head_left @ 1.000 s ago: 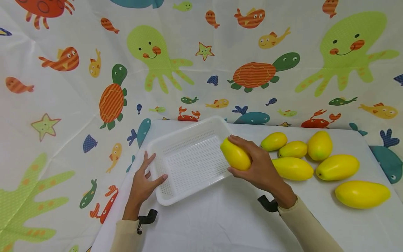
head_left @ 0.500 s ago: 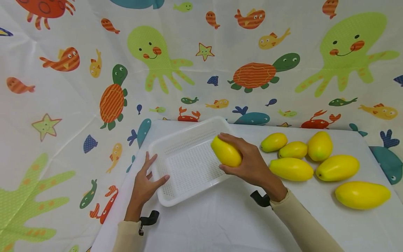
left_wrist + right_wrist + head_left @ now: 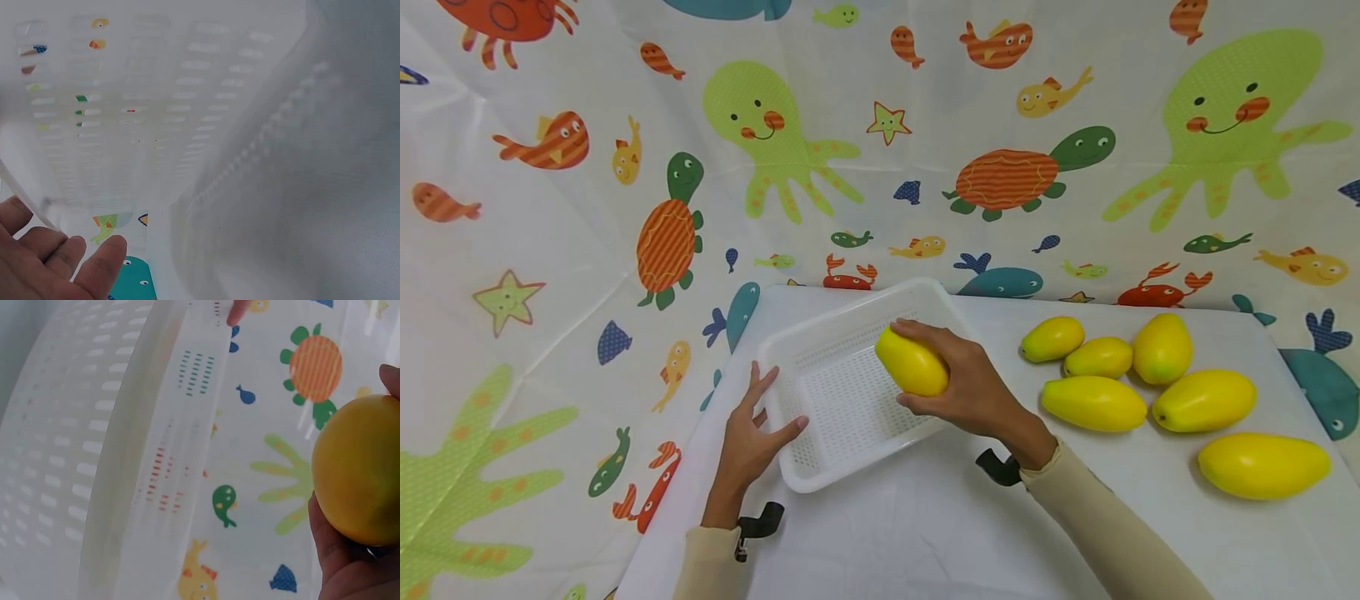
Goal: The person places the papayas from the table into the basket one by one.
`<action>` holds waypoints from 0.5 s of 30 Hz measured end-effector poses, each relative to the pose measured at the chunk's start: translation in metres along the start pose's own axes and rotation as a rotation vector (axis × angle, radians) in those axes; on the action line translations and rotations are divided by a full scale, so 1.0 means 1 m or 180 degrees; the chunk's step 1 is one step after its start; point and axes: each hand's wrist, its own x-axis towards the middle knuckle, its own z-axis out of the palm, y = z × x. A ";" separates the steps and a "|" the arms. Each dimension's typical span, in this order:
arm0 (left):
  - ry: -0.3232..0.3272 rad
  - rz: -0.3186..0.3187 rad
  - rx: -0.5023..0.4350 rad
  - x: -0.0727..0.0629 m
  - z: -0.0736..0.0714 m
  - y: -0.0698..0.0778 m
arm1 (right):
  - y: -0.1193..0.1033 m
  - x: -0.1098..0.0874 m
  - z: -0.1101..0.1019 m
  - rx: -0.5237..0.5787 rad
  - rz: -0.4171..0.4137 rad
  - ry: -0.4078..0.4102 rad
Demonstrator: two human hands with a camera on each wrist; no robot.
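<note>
R hand [image 3: 962, 379] holds yellow fruit [image 3: 913, 362] over basket [image 3: 842, 408], L hand [image 3: 748, 437] spread at rim [image 3: 872, 454]; 0 visible inside yet, 6 others [image 3: 1093, 404] on worktop [image 3: 887, 546].

Yellow fruit [image 3: 913, 362], smooth, glossy, waxy-looking; white basket [image 3: 850, 462], smooth plastic, pierced all over, softly shiny; tablecloth [image 3: 887, 533], matt cloth, faintly wrinkled; backdrop [image 3: 850, 67], fabric, creased, low sheen; beige sleeves [image 3: 1112, 525], matt cloth; black wrist mounts [image 3: 762, 521], plastic-looking
</note>
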 end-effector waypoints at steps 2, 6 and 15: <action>-0.0003 -0.0010 -0.0010 0.000 0.000 0.001 | 0.000 0.002 0.003 0.0022 0.0012 -0.0031; -0.0005 -0.0021 -0.0033 0.000 0.001 0.001 | -0.001 0.005 0.009 0.0071 0.0052 -0.0090; -0.0001 -0.0065 -0.0034 0.000 0.003 0.001 | -0.001 0.011 0.022 0.0170 0.0147 -0.0256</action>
